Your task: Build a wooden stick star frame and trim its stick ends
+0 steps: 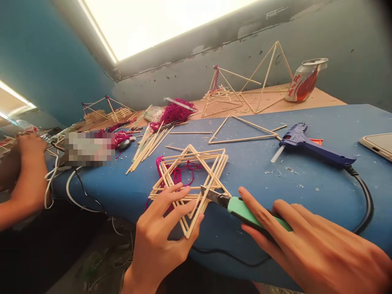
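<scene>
can (301,85): red characters, illegible; right hand (309,241) grips green cutter (243,209)

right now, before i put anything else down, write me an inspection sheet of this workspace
surface: blue tabletop, strewn with pale scraps
work pieces: stick star near the front edge; green utility knife, blade extended, appearing to touch the sticks
clutter: glue gun lying on its side, loose sticks, magenta yarn, drink can
left hand: holding the star, fingers close to the blade
right hand: gripping the knife handle
cables: black cable from the glue gun; white cable hanging at the table's left
surroundings: co-worker's hand at far left; grey wall behind
</scene>
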The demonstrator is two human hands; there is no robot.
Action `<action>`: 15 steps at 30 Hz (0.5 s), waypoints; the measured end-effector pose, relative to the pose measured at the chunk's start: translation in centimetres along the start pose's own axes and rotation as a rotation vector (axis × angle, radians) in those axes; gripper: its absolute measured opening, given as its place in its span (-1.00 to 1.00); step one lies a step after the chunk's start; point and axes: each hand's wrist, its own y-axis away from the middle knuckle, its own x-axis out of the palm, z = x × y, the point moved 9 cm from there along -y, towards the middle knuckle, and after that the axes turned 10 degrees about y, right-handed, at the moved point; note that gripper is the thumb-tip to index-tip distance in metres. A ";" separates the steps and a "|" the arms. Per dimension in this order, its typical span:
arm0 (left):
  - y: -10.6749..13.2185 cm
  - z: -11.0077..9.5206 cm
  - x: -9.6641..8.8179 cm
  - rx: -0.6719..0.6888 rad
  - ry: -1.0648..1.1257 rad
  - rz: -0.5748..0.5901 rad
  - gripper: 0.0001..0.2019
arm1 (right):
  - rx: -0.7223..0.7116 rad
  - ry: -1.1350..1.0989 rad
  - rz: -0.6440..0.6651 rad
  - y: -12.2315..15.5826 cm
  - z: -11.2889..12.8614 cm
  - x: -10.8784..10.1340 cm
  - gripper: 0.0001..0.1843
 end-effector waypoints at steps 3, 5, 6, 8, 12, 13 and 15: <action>0.1 0.1 0.1 0.006 0.006 0.028 -0.77 | -0.044 0.060 0.090 -0.5 0.8 0.1 -0.46; 0.2 0.2 0.2 0.004 0.013 0.054 -0.76 | -0.029 0.060 0.106 -0.8 0.9 -0.1 -0.49; 0.2 0.1 0.2 0.005 0.015 0.062 -0.76 | -0.024 0.065 0.111 -1.0 1.1 -0.1 -0.50; 0.1 0.0 0.2 0.011 0.016 0.059 -0.76 | -0.015 0.079 0.115 -1.3 1.3 -0.2 -0.51; -0.1 0.0 0.2 -0.003 -0.009 0.035 -0.81 | 0.009 0.099 0.107 -1.6 1.2 -0.2 -0.51; -0.2 0.0 0.2 -0.007 -0.021 0.032 -0.83 | 0.010 0.100 0.103 -1.7 1.1 -0.2 -0.51; -0.2 0.0 0.3 -0.008 -0.043 0.033 -0.86 | 0.005 0.099 0.106 -1.7 0.9 0.0 -0.51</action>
